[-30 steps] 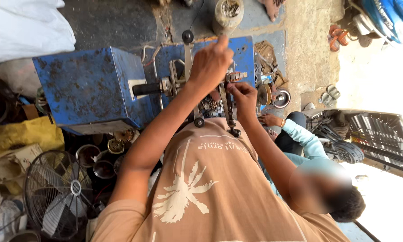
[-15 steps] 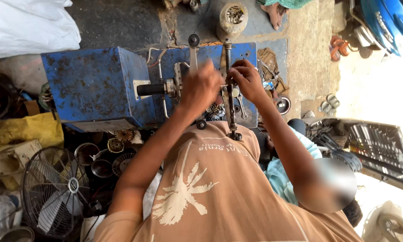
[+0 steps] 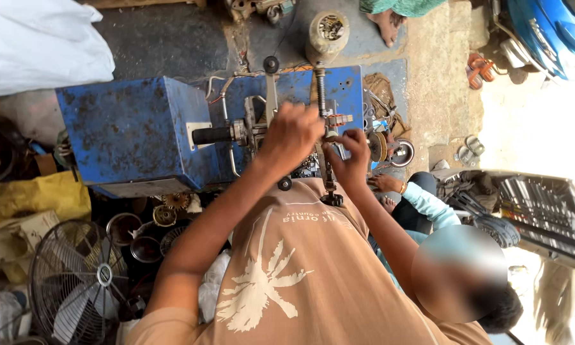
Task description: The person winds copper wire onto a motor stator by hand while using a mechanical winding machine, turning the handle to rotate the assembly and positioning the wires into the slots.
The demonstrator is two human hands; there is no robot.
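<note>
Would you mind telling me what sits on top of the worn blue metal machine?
On the worn blue metal machine sits a grey metal mechanism of rods and levers. The left hand and right hand grip it, covering its middle parts.

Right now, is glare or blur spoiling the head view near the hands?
In the head view, the hands, left hand and right hand, look fairly sharp on the blue machine. Hard daylight washes out the right edge above the tool tray. The floor fan sits in shade. A wide-angle bend shows at the borders.
</note>
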